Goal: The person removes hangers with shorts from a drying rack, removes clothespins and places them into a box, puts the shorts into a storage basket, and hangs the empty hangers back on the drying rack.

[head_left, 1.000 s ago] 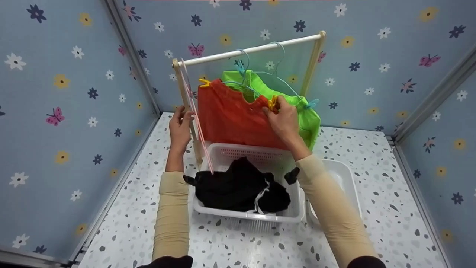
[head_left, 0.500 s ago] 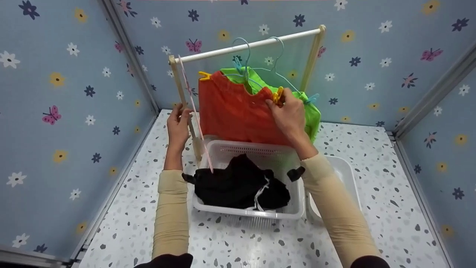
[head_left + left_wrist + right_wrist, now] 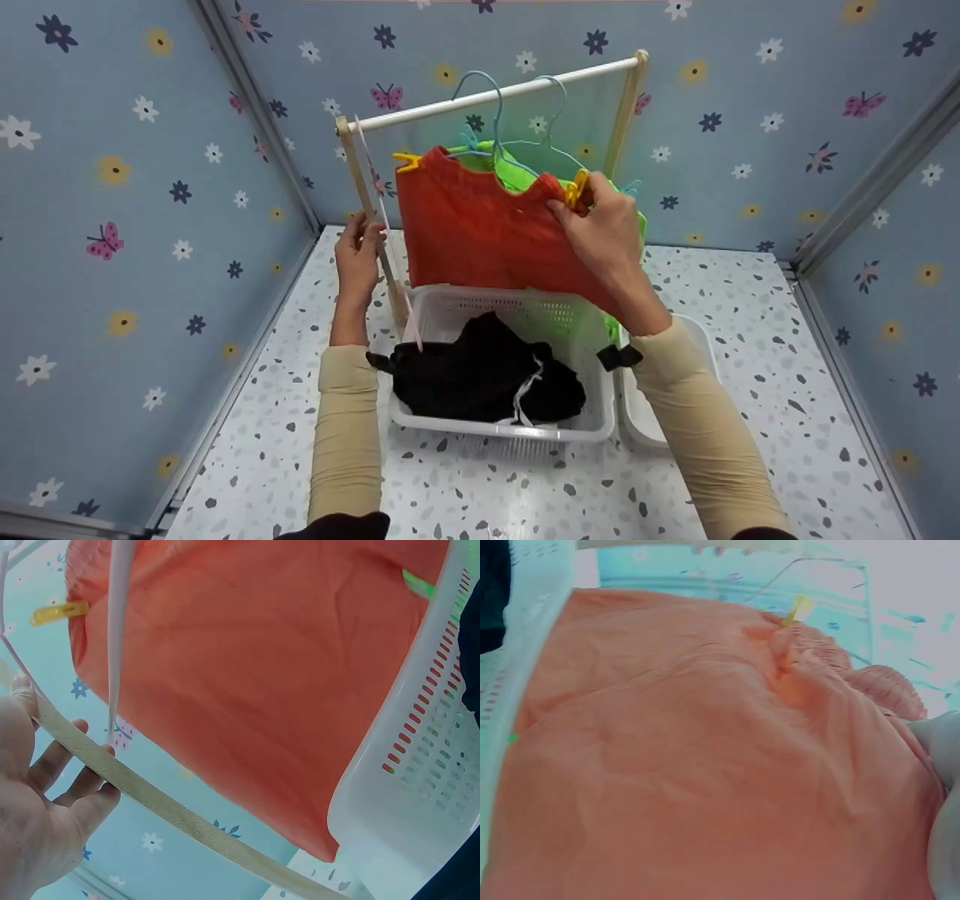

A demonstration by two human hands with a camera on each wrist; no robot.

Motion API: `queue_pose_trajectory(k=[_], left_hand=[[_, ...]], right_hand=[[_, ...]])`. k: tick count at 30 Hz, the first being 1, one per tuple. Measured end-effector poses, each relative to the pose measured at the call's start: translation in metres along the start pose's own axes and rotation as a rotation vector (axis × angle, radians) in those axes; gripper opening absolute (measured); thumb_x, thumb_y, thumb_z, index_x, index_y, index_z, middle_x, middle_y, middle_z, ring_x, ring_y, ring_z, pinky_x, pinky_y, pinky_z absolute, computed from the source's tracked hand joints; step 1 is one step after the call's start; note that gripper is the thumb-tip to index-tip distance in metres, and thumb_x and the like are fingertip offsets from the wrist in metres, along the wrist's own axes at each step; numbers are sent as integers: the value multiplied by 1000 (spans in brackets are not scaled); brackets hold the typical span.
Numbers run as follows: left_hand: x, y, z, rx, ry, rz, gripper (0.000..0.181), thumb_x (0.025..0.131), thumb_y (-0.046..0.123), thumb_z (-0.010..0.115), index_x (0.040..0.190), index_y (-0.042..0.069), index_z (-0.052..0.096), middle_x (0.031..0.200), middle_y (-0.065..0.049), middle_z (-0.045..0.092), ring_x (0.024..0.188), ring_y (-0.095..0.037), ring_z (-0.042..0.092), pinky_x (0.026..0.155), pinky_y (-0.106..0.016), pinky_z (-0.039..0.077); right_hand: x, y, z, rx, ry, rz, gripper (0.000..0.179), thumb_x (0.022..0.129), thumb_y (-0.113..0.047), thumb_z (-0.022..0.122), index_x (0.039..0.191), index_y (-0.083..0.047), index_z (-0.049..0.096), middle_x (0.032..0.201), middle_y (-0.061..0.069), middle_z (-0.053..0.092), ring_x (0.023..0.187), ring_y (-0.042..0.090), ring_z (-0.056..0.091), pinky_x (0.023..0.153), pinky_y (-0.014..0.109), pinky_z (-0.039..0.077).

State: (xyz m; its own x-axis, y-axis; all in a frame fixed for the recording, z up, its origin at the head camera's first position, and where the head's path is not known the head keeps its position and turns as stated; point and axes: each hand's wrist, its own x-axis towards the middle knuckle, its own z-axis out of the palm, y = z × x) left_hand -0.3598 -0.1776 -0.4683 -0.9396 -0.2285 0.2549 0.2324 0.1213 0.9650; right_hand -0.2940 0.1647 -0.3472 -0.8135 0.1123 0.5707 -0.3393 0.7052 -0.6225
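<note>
Red shorts (image 3: 480,225) hang by the waistband on a blue hanger (image 3: 499,112), with a yellow clothespin (image 3: 406,161) at the left corner. At the right corner my right hand (image 3: 604,229) pinches the waistband beside another yellow clothespin (image 3: 576,187). In the right wrist view the shorts (image 3: 705,750) fill most of the frame and the hand (image 3: 945,795) shows only at the edge. My left hand (image 3: 356,259) holds the rack's wooden post (image 3: 165,802), thumb and fingers on opposite sides. A pink hanger (image 3: 388,232) dangles beside that hand, near its fingertips.
Green shorts (image 3: 517,174) hang behind on a second hanger (image 3: 559,112) from the white rail (image 3: 431,111). Below stands a white basket (image 3: 502,430) holding black clothing (image 3: 465,379). A white tray (image 3: 645,420) lies to its right, partly behind my right arm.
My right hand has moved right and slightly up, pulling the red shorts' corner along and covering more of the green pair. The hanger's hook has turned. My left hand stays on the post.
</note>
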Motion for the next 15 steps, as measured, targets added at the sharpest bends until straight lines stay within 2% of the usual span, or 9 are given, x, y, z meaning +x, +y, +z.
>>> queue_pose_trajectory(k=[5, 8, 11, 15], left_hand=[[2, 0, 0, -60, 0, 29, 56, 99, 35, 53, 144, 4, 42, 121, -14, 57, 112, -28, 55, 99, -41, 43], [3, -1, -2, -124, -25, 50, 52, 100, 26, 54, 143, 0, 42, 121, -20, 56, 114, -37, 53, 99, -46, 42], [4, -3, -3, -149, -50, 48, 50, 101, 20, 53, 144, -3, 39, 122, -24, 54, 115, -42, 51, 100, -49, 40], [5, -2, -2, -138, -48, 18, 52, 101, 23, 53, 145, -2, 39, 124, -22, 53, 115, -37, 53, 101, -46, 41]], right_hand=[[-8, -10, -25, 31, 5, -19, 38, 82, -38, 78, 93, -7, 62, 82, 4, 67, 72, 13, 58, 66, 25, 49], [-14, -12, -40, 56, 12, -28, 40, 82, -40, 78, 96, -6, 63, 85, 3, 69, 72, 10, 60, 68, 22, 50], [-22, -12, -55, 83, 19, -27, 41, 81, -40, 78, 98, -5, 64, 87, 3, 70, 74, 9, 62, 69, 20, 51], [-31, -10, -72, 131, 31, -45, 40, 80, -34, 80, 99, -2, 65, 87, 4, 70, 73, 11, 62, 66, 18, 50]])
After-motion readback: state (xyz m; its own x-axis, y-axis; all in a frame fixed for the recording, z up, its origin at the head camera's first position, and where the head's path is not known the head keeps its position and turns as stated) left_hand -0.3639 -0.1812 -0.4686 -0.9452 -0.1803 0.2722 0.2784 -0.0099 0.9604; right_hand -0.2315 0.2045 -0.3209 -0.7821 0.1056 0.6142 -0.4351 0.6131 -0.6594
